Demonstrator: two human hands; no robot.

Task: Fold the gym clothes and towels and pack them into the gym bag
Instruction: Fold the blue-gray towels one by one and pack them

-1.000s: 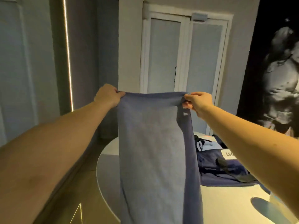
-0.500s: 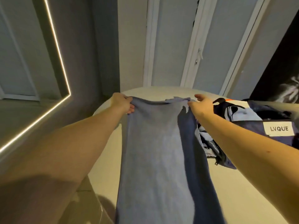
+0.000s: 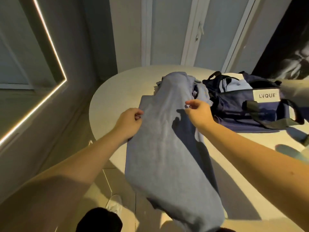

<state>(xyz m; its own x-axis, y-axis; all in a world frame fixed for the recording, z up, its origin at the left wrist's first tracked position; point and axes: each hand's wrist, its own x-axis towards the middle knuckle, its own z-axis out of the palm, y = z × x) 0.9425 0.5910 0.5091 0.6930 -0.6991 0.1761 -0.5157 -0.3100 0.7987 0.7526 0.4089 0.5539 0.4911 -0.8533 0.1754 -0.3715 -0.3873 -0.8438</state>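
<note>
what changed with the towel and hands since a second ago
The blue towel, held up by its top corners a second ago, has been laid forward onto the table, its near end hanging over the edge. The right hand has let go and hovers open above it; the left hand has its fingers curled at its left edge, grip unclear. The gym bag stays open on the table.

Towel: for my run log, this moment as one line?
towel draped over table edge | left hand at towel edge, grip unclear | right hand open above it
</note>
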